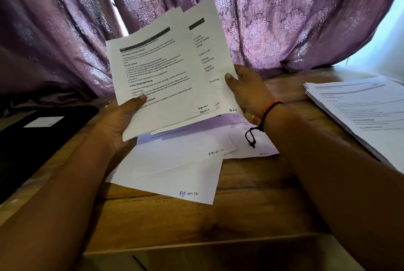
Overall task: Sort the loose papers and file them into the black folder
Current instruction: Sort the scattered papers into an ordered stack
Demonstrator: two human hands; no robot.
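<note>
1. The left forearm (65, 183) enters from 7 o'clock and the right forearm (332, 161) from 5 o'clock. Both reach forward above the wooden bench (251, 209) and converge on a sheaf of papers.
2. The left hand (122, 122) lies palm up beneath the lower left corner of the held sheets (166, 69). Its thumb presses on the front page. The grip is closed on the sheaf.
3. The right hand (249, 91) is at 3 o'clock of the sheaf. Its thumb lies on the front of the right edge and its fingers are behind. This grip pinches the rearmost sheet. A red and black thread band (270, 108) circles the wrist.
4. The held sheets are raised off the bench, tilted and fanned apart. Handwritten page marks show at their lower right corners.
5. The loose papers (175, 174) lie flat and overlapping on the bench, directly under the sheaf. Two are marked "Pg-No-10" and "Pg-No-12".
6. The black folder (32, 150) lies flat on the bench at 9 o'clock, apart from the loose papers. A white label (44, 121) sits on top of it.
7. A separate paper stack (367, 109) rests on the bench at 3 o'clock.
8. A patterned purple curtain (284, 19) hangs at 12 o'clock.
</note>
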